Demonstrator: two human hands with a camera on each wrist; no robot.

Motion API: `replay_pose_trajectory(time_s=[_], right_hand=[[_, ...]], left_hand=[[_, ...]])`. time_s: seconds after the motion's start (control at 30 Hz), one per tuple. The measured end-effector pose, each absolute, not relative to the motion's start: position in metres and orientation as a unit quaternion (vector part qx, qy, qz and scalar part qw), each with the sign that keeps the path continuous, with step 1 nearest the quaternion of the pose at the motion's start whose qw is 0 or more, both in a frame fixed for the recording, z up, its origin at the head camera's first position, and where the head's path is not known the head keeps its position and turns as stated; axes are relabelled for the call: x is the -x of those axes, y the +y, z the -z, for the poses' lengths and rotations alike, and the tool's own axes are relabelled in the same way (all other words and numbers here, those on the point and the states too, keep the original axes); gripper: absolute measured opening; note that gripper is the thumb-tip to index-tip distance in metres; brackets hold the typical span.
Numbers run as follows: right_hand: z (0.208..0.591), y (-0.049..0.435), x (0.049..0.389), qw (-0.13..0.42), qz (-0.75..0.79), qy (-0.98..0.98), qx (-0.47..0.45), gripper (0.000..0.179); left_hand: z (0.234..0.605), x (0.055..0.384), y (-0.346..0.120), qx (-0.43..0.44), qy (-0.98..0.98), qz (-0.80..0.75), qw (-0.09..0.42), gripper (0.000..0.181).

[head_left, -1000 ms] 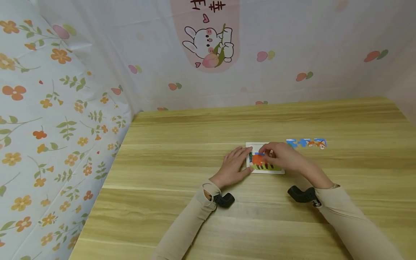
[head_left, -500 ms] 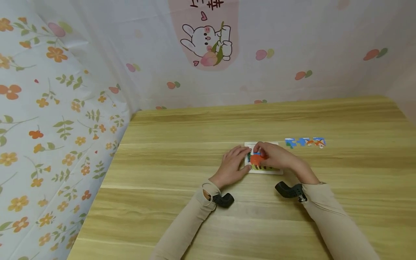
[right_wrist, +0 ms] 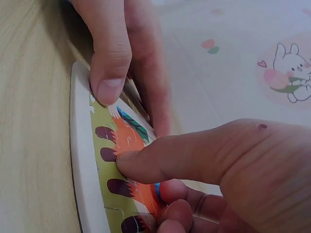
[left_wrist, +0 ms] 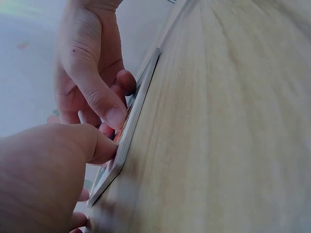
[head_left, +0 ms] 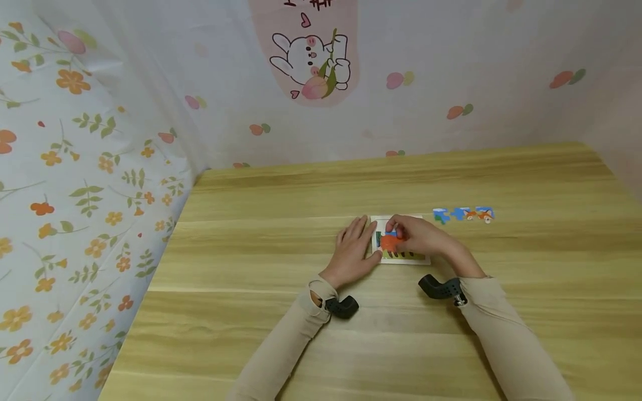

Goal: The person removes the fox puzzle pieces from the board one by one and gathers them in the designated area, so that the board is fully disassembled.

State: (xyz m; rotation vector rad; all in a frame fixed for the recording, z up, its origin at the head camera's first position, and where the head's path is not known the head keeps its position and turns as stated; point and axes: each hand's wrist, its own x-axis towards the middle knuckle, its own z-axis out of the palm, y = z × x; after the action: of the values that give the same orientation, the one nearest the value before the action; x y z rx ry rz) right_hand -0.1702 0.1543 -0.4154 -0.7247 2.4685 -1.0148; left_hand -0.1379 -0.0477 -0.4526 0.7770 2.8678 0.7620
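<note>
Soft, even light washes the head view, a pale sheen on the wooden tabletop (head_left: 381, 334), while both wrist views run dimmer and cooler, the left hazy with glare top-left, the right catching a dark, soft-edged shadow beside the left hand (right_wrist: 116, 43).

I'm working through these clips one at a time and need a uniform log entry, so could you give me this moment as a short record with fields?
Left hand: at the tray's left side, thumb on its near-left corner
Right hand: over the tray, thumb touching the picture; whether it pinches a piece is unclear
Puzzle tray: white-rimmed, flat on the table
Picture: orange body, dark legs, green ground; partly hidden by the hands
Loose pieces: apparently three, right of the tray
Table: wood-grain
Backdrop: white printed cloth
</note>
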Motion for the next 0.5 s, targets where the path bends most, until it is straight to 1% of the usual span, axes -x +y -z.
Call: replay_pose_trajectory(time_s=[0.17,0.5], right_hand=[[0.4152,0.1556,0.1708,0.187,0.369,0.873,0.258,0.029],[0.4134,0.1546,0.1682,0.191,0.383,0.867,0.253,0.029]], left_hand=[[0.4497,0.1377,-0.0466,-0.254,0.939,-0.23,0.043,0.069],[0.4511,0.1382,-0.0461,-0.253,0.94,-0.227,0.033,0.068]])
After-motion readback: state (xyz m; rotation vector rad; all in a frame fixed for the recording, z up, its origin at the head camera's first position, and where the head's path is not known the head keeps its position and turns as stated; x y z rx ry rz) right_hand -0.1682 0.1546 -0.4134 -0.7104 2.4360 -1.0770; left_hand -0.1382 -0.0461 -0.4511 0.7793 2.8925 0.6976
